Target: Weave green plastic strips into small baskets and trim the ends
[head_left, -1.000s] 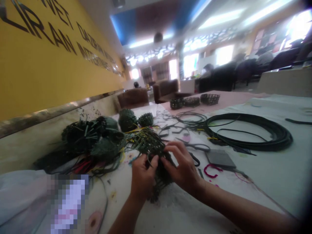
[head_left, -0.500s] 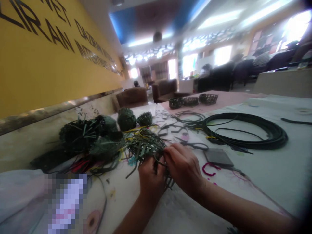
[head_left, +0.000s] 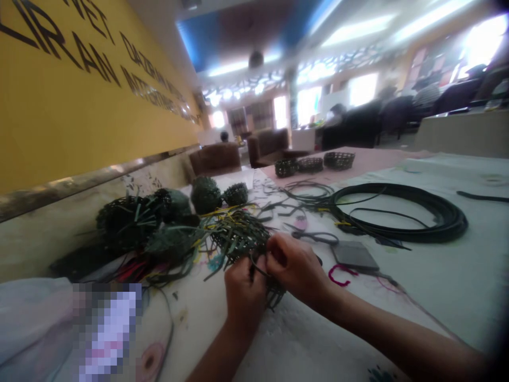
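Between my hands is a piece of dark green weaving [head_left: 240, 233], an openwork basket of flat strips with many loose ends sticking out. My left hand [head_left: 246, 281] is closed on its near edge, thumb up. Just to the right, my right hand [head_left: 292, 262] pinches at the same edge, where a thin green strip loops between the two hands. The fingertips of both hands are close together and partly hide the strip. Part of the weave shows below my right hand.
A coil of dark green strip [head_left: 401, 236] lies at right. Scissors [head_left: 318, 237] and a grey flat box [head_left: 353, 256] are beside my right hand. Woven balls [head_left: 205, 194] and a heap of baskets [head_left: 129, 223] sit at left. Small baskets [head_left: 339, 160] stand at the back.
My right hand has shifted slightly left and turned, its fingers curling closer to the left thumb. The woven piece has tilted a little; my left hand stays nearly in place.
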Tool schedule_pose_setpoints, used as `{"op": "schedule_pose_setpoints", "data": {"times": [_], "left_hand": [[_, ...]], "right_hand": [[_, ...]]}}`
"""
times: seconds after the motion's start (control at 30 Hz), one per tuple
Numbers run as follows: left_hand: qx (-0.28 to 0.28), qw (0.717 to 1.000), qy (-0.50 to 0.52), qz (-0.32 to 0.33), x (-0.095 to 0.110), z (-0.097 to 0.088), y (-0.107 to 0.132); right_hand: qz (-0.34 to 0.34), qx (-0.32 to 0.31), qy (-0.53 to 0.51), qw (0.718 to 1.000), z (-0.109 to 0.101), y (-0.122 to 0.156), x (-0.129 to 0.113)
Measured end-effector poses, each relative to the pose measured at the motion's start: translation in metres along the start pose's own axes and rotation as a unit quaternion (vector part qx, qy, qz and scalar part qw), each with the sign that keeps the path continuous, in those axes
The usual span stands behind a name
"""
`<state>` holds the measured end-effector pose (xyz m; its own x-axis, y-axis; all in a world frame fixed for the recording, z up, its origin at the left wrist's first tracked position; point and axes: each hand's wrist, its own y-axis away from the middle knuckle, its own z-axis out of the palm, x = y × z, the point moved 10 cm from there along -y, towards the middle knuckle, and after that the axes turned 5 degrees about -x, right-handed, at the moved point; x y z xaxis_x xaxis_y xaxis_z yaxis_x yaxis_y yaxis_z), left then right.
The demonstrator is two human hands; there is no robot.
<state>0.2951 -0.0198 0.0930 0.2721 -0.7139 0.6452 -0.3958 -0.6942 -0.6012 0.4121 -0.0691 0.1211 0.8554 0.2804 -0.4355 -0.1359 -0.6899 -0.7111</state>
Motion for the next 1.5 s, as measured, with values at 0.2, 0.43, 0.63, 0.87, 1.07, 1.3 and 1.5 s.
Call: {"op": "schedule_pose_setpoints", "data": {"times": [0.2, 0.43, 0.63, 0.87, 1.07, 1.3, 1.5], "left_hand": [[0.002, 0.999, -0.023, 0.036, 0.005, -0.001, 0.000], [-0.005, 0.999, -0.015, 0.033, 0.007, 0.003, 0.003], [-0.007, 1.000, 0.006, -0.025, -0.005, 0.002, 0.001], [-0.033, 0.996, 0.062, -0.060, -0.013, 0.004, -0.004], [-0.160, 0.973, 0.153, -0.067, -0.012, 0.008, -0.012], [-0.283, 0.948, 0.148, -0.021, -0.004, 0.008, -0.017], [-0.241, 0.948, 0.195, -0.069, -0.023, 0.014, -0.017]], "right_hand": [[-0.049, 0.003, 0.066, 0.997, -0.003, 0.005, -0.016], [-0.001, -0.022, 0.027, 0.999, -0.002, 0.000, -0.006], [-0.009, 0.003, -0.010, 1.000, -0.003, 0.000, -0.005], [-0.026, 0.013, -0.018, 0.999, -0.004, 0.003, -0.008], [-0.031, 0.025, -0.015, 0.999, -0.006, 0.003, -0.008], [-0.004, 0.020, -0.034, 0.999, -0.006, -0.001, 0.001], [0.012, 0.024, -0.046, 0.999, -0.006, 0.001, 0.004]]}}
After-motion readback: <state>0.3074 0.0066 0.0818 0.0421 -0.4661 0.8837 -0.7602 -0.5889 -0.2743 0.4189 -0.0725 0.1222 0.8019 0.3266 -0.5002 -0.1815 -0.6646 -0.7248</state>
